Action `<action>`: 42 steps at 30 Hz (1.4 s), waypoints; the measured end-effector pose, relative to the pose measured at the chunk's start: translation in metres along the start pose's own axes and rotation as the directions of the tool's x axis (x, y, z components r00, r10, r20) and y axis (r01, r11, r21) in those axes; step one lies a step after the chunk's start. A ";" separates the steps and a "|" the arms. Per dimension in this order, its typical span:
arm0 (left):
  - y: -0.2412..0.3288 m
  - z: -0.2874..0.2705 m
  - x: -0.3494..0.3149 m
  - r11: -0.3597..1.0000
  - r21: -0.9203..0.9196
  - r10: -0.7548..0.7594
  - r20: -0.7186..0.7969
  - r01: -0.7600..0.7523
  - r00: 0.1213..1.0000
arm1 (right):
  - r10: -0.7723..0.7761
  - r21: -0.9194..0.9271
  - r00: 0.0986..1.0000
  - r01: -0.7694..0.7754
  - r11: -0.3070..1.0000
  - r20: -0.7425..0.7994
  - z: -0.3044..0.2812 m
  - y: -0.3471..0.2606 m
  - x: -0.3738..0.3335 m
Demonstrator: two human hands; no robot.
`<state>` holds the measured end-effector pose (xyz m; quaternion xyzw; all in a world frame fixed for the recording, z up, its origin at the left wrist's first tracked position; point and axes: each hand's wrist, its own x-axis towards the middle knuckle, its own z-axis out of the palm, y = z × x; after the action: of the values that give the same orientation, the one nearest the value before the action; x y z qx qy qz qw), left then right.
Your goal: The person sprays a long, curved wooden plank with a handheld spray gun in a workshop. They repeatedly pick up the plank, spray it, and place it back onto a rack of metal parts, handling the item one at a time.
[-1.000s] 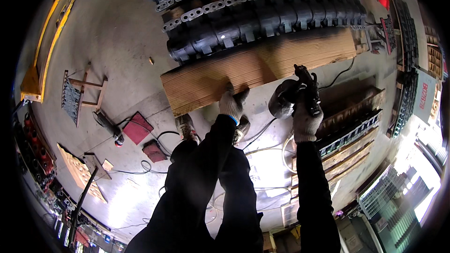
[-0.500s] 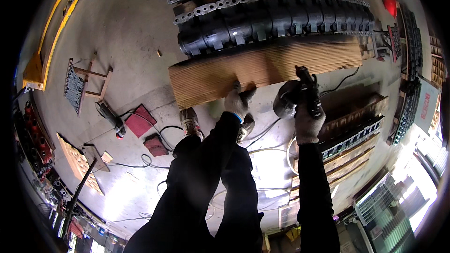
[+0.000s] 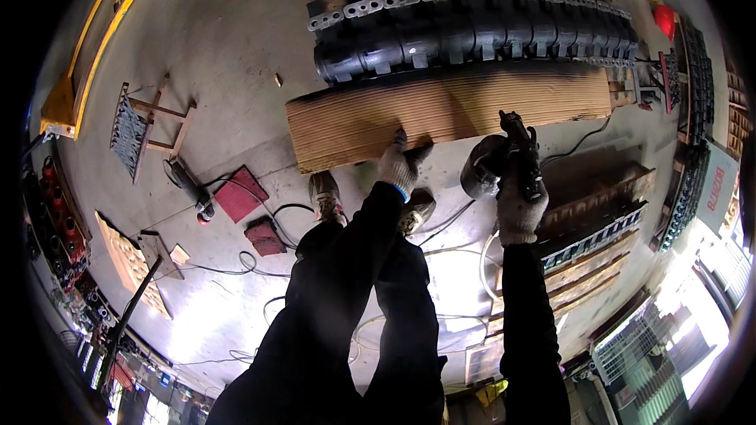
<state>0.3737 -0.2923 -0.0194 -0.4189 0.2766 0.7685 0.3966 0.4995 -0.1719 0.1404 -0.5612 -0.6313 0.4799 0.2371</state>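
My left hand (image 3: 398,165), in a pale work glove with dark-stained fingertips, grips the near edge of a long ribbed cardboard sheet (image 3: 370,126). The sheet stands tilted along the near side of a row of glossy black track rollers or links (image 3: 441,38); its upper edge is stained black. To the right, my right hand (image 3: 520,208), also gloved, is closed round a paint-blackened spray gun (image 3: 520,145). A rounded metal cup (image 3: 482,167) hangs at the gun's left side. The gun's nose points at the cardboard's lower right part.
A pallet-like wooden rack (image 3: 591,205) lies right of my right arm. Cables and a pale hose (image 3: 487,267) loop over the floor. An angle grinder (image 3: 191,191), dark red pads (image 3: 240,193) and a small metal stand (image 3: 150,130) are at the left.
The view has shifted slightly, so the floor and track parts sit a little further right. Both hands keep their hold, with hardly any movement against the cardboard.
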 end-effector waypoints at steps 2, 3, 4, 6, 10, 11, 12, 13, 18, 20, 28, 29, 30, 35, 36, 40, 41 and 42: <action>0.003 0.000 -0.001 1.000 0.005 0.013 -0.007 -0.013 1.000 | 0.010 0.043 1.000 -0.011 0.999 0.027 0.006 -0.003 -0.001; 0.004 -0.001 -0.001 1.000 0.008 0.019 -0.011 -0.019 1.000 | 0.015 0.064 0.999 -0.018 0.998 0.041 0.010 -0.005 -0.003; 0.005 0.001 -0.002 1.000 0.014 0.010 -0.014 -0.010 1.000 | 0.011 0.096 0.998 -0.018 0.995 0.065 0.012 -0.002 -0.005; 0.006 0.003 -0.003 1.000 0.026 -0.009 -0.021 0.009 1.000 | 0.002 0.160 0.994 -0.020 0.987 0.114 0.016 0.007 -0.011; 0.011 -0.008 0.001 0.999 0.032 -0.006 0.048 0.004 0.999 | -0.047 0.048 0.970 0.037 0.998 0.240 0.027 0.000 -0.026; 0.011 -0.009 0.003 1.000 0.026 -0.008 0.037 0.007 0.999 | -0.030 0.053 0.980 0.020 0.998 0.197 0.026 0.000 -0.026; 0.012 -0.012 0.004 1.000 0.021 -0.011 0.027 0.010 1.000 | -0.013 0.059 0.988 0.003 0.998 0.155 0.025 0.001 -0.025; 0.012 -0.010 0.002 1.000 0.013 -0.011 0.015 0.010 1.000 | 0.006 0.062 0.994 -0.013 0.998 0.108 0.024 -0.001 -0.024; 0.019 -0.013 -0.001 1.000 0.010 0.010 -0.026 -0.009 1.000 | 0.041 0.059 0.999 -0.042 0.997 0.017 0.026 -0.010 -0.014; 0.019 -0.014 0.000 1.000 0.013 -0.002 -0.022 0.002 1.000 | -0.034 0.036 0.996 0.031 0.999 0.083 0.025 0.000 -0.014; 0.021 -0.021 0.006 0.999 -0.047 -0.005 0.010 0.005 1.000 | 0.027 0.012 0.998 -0.028 1.000 0.050 0.040 -0.012 -0.011; 0.020 -0.022 0.008 0.999 -0.044 -0.010 0.010 0.011 1.000 | -0.024 0.013 0.997 0.023 1.000 0.071 0.043 -0.008 -0.014; 0.020 -0.024 0.010 0.999 -0.042 -0.015 0.010 0.016 1.000 | -0.074 0.016 0.993 0.073 0.997 0.092 0.044 -0.005 -0.016; 0.020 -0.022 0.007 0.999 -0.033 0.011 -0.016 -0.011 1.000 | 0.021 -0.115 0.989 -0.004 0.993 0.146 0.044 -0.008 -0.025; 0.021 -0.023 0.006 0.999 -0.047 -0.003 -0.008 0.003 1.000 | 0.048 -0.047 0.994 -0.043 0.998 0.099 0.049 -0.010 -0.025; 0.024 -0.023 0.007 0.999 -0.040 -0.031 -0.070 0.028 0.997 | -0.085 0.011 0.992 0.084 0.996 0.097 0.057 -0.002 -0.033; 0.025 -0.023 0.006 1.000 -0.016 -0.027 -0.073 0.026 0.997 | -0.067 -0.024 0.989 0.071 0.997 0.134 0.056 -0.003 -0.035; 0.026 -0.023 0.005 1.000 0.008 -0.023 -0.075 0.024 0.997 | -0.048 -0.060 0.984 0.059 0.996 0.171 0.055 -0.004 -0.036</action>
<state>0.3596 -0.3215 -0.0327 -0.4488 0.2897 0.7465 0.3968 0.4611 -0.2241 0.1294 -0.5085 -0.6792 0.4987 0.1773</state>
